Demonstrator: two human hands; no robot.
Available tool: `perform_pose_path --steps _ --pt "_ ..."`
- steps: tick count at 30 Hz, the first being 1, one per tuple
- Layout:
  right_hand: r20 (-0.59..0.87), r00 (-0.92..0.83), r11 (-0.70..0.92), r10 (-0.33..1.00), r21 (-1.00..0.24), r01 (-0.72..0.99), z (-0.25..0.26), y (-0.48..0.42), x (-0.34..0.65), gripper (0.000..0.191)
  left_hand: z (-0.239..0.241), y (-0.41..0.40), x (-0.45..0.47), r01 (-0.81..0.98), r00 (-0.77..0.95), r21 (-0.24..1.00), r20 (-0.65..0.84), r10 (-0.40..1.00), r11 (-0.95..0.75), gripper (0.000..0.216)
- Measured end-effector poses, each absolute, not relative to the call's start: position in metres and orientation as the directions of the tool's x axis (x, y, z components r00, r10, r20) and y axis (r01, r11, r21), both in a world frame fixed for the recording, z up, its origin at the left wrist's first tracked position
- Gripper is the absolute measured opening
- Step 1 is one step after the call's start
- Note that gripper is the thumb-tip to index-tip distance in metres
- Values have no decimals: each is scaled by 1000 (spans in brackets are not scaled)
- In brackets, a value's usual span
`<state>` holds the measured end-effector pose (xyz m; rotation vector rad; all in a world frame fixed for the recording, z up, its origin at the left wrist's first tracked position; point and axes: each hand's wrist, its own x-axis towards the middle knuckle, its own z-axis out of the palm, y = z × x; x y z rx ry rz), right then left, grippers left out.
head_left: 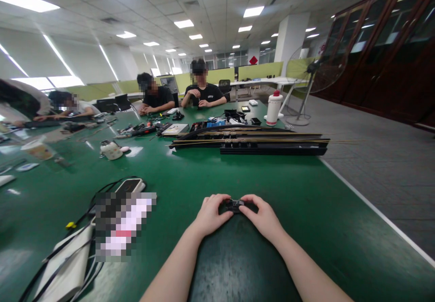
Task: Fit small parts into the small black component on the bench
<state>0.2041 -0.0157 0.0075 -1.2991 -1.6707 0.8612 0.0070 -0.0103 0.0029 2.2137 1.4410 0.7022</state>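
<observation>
Both of my hands rest on the green table (306, 193) near its front edge, pinching a small black part (234, 205) between them. My left hand (211, 213) has its fingers curled onto the part's left end. Curled the same way, my right hand (261, 215) grips the right end. The part is mostly hidden by my fingertips, so I cannot make out its shape.
Long black rails with thin brass rods (251, 141) lie across the table's middle. A white bottle with a red cap (273, 107) stands behind them. Cables and a white device (68, 266) lie at the front left. Three people sit at the far side. A standing fan (311, 80) is at the right.
</observation>
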Motion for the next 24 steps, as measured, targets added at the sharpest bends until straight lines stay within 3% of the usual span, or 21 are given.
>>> perform_pose_path --steps 12,24 --pt "155 68 145 986 -980 135 1 -9 206 34 5 -10 8 719 347 578 180 920 -385 43" --pt "68 129 73 989 -997 -38 6 -7 208 43 4 -10 8 724 349 567 190 918 -392 42"
